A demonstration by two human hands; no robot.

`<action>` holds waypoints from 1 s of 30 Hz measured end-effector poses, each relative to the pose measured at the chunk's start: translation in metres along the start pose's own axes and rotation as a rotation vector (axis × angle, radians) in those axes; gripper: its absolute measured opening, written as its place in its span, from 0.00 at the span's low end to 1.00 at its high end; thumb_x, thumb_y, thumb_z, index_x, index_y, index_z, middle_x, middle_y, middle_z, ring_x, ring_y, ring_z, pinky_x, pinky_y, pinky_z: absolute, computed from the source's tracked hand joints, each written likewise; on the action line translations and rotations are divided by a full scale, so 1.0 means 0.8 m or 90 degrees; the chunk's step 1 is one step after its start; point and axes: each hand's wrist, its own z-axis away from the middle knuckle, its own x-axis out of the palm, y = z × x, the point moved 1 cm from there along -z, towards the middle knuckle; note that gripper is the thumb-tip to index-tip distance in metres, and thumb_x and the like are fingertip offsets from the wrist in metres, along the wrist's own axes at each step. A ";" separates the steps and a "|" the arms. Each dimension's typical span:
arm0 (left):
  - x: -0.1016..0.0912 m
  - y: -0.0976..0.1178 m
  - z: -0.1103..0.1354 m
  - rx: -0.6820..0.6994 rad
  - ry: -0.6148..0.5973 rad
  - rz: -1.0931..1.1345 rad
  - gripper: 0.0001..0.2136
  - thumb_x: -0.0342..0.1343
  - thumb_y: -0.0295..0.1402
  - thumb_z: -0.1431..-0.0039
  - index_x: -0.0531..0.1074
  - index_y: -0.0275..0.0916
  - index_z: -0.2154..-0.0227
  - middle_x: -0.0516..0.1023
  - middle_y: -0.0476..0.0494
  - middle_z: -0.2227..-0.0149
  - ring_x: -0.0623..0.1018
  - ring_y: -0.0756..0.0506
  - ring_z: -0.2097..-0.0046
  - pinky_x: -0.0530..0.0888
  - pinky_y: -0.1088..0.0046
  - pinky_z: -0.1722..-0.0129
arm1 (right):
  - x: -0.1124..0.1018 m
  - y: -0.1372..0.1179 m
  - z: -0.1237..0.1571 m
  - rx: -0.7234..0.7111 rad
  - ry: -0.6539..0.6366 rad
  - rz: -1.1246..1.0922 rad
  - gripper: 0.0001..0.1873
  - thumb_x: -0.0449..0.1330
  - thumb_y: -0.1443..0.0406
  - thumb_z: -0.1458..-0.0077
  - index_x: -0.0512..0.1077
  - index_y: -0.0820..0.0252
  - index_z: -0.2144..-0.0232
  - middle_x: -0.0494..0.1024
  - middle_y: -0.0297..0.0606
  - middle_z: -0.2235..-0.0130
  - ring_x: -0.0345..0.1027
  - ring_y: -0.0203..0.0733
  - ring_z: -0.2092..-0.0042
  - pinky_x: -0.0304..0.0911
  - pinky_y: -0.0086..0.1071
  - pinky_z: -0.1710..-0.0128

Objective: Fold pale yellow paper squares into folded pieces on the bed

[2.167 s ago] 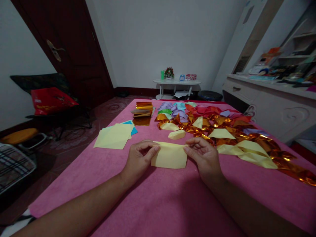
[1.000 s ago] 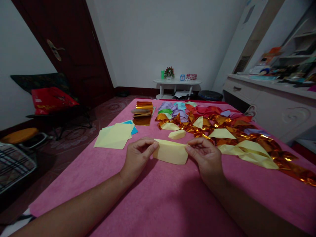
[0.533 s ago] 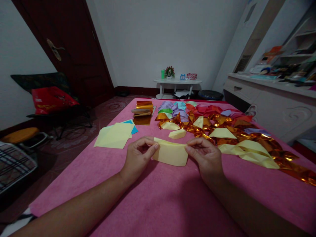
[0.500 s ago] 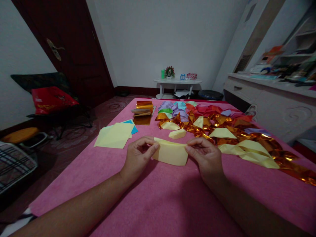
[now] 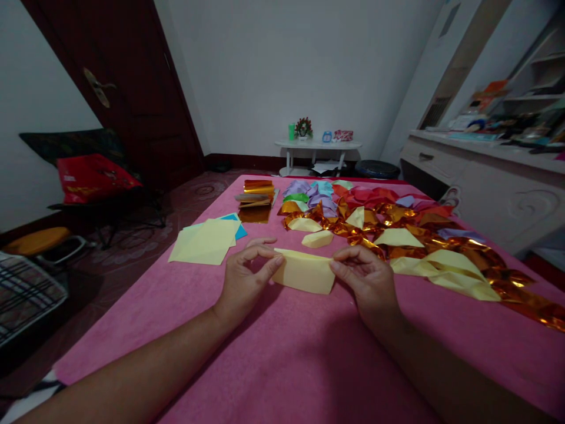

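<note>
The yellow paper (image 5: 303, 275) is folded and rests on the pink counter (image 5: 282, 359), right in front of the person. The left hand (image 5: 245, 281) pinches its left end and the right hand (image 5: 369, 281) pinches its right end, fingers closed on the top edge. To make this fold neat, I think both hands should line the edges up and press slowly along the crease, well away from the flat sheets (image 5: 205, 242) on the left and the shiny pile (image 5: 399, 231) on the right.
</note>
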 end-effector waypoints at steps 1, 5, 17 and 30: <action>0.001 0.001 0.001 -0.010 -0.007 0.013 0.04 0.61 0.31 0.50 0.76 0.37 0.76 0.79 0.43 0.65 0.75 0.43 0.55 0.71 0.68 0.54 | 0.000 0.000 0.000 0.004 -0.001 0.000 0.08 0.68 0.62 0.58 0.73 0.58 0.76 0.74 0.34 0.74 0.67 0.37 0.72 0.66 0.29 0.73; 0.003 0.004 0.003 -0.044 -0.004 0.036 0.04 0.62 0.32 0.51 0.75 0.37 0.76 0.77 0.46 0.70 0.76 0.49 0.66 0.73 0.76 0.68 | 0.000 -0.001 0.000 0.021 -0.005 -0.003 0.07 0.68 0.63 0.58 0.73 0.58 0.76 0.74 0.34 0.75 0.67 0.37 0.72 0.65 0.30 0.73; 0.002 0.000 0.003 -0.027 -0.006 0.021 0.04 0.62 0.31 0.51 0.75 0.37 0.76 0.75 0.49 0.72 0.73 0.52 0.70 0.72 0.81 0.73 | 0.001 0.003 -0.001 0.044 -0.010 -0.051 0.06 0.68 0.65 0.59 0.73 0.59 0.77 0.73 0.32 0.75 0.65 0.34 0.73 0.61 0.27 0.74; 0.001 0.002 0.001 0.009 0.004 -0.054 0.05 0.60 0.32 0.49 0.72 0.37 0.77 0.74 0.50 0.73 0.72 0.52 0.69 0.69 0.81 0.69 | 0.002 0.005 0.000 0.045 -0.009 -0.078 0.06 0.68 0.67 0.59 0.73 0.59 0.76 0.73 0.31 0.74 0.65 0.34 0.73 0.60 0.26 0.74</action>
